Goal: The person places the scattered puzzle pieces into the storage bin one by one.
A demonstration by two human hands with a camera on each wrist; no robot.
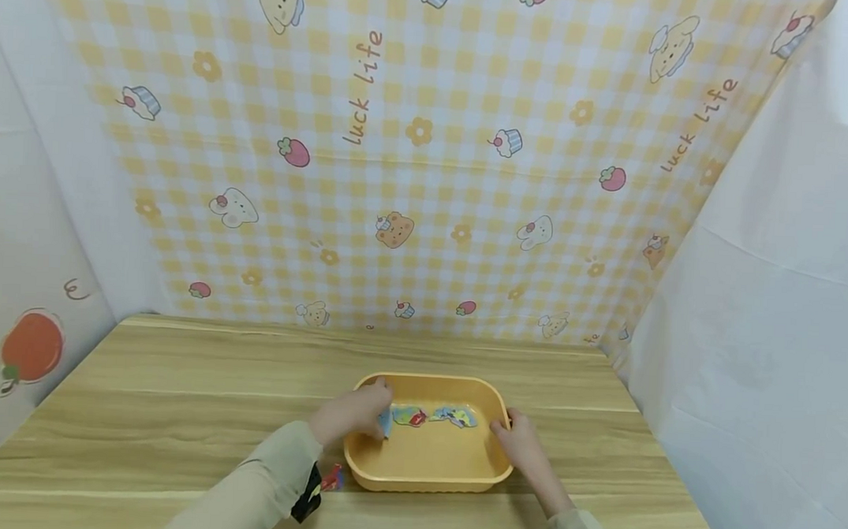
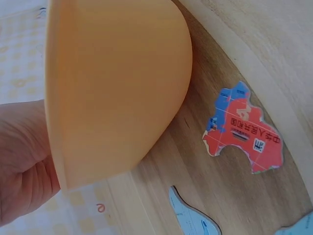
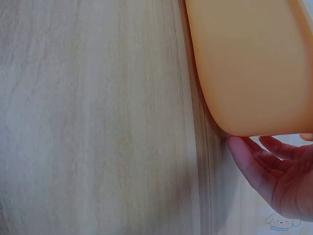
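A yellow plastic basin (image 1: pixel 429 462) stands on the table. My left hand (image 1: pixel 349 413) reaches over its left rim, and a light-blue map puzzle piece (image 1: pixel 386 423) shows at its fingers and thumb. In the left wrist view the basin wall covers the fingertips of the left hand (image 2: pixel 22 161). At the right end, my right hand (image 1: pixel 523 442) grips the rim; the right wrist view shows the thumb (image 3: pixel 239 149) against the basin's outer wall. Inside the basin lie a green and red puzzle piece (image 1: pixel 410 416) and some blue and yellow puzzle pieces (image 1: pixel 454 416).
Left of the basin, a red and blue puzzle piece (image 2: pixel 249 129) lies on the wooden table (image 1: pixel 197 412), beside my left wrist. Light-blue pieces (image 2: pixel 193 218) lie near it. A checked cloth (image 1: pixel 427 186) hangs behind the table, with a white sheet (image 1: pixel 771 295) at the right.
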